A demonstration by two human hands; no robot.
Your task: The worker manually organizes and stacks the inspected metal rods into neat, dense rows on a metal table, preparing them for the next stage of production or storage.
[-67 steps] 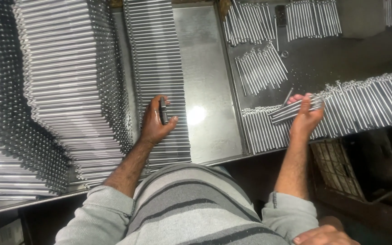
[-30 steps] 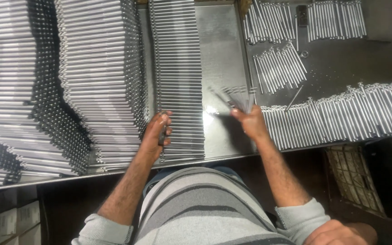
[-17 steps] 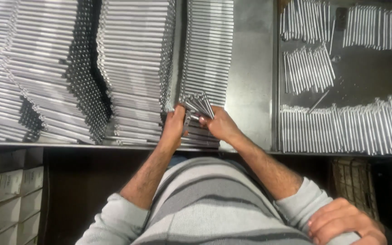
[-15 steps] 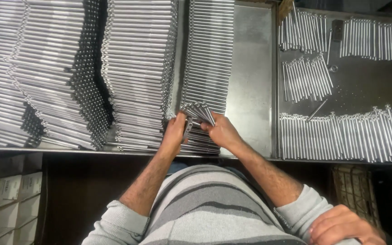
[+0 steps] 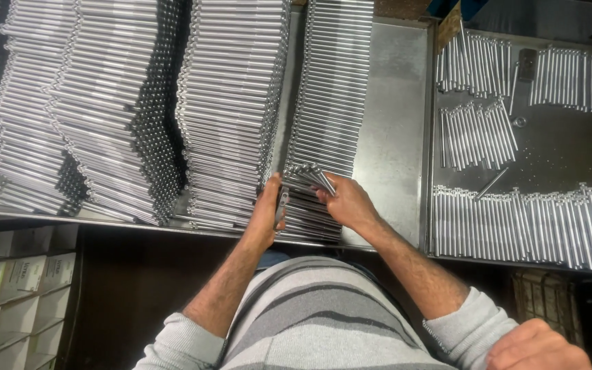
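Note:
My right hand (image 5: 348, 203) grips a small bundle of thin silver metal rods (image 5: 310, 177) and presses it down on the near end of a flat row of the same rods (image 5: 327, 96). My left hand (image 5: 266, 214) rests against the left side of that row, close to the bundle. A small dark tool (image 5: 282, 203) is held between its fingers. The two hands almost touch.
Tall stacks of rods (image 5: 227, 103) fill the left of the steel tray (image 5: 392, 137). A second tray (image 5: 549, 147) on the right holds shorter rod groups and a long row (image 5: 529, 226). White boxes (image 5: 8, 294) sit at the lower left. Another hand (image 5: 532, 346) shows at the bottom right.
My right hand carried a bundle of rods from the right tray over to the middle row. My left hand stayed beside that row, and the two hands have closed in together.

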